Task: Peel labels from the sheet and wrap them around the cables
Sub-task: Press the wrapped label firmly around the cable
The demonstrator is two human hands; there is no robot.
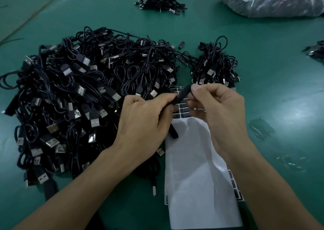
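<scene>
Black cables fill one big heap (70, 93) at left. The left hand (145, 117) grips one cable (182, 94) above the single label sheet (196, 168), and the right hand (217, 110) pinches its upper end. One smaller heap (215, 66) lies beyond. If the cable twists, a label would likely stick crooked.

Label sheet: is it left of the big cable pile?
No, the label sheet lies to the right of the big cable pile.
</scene>
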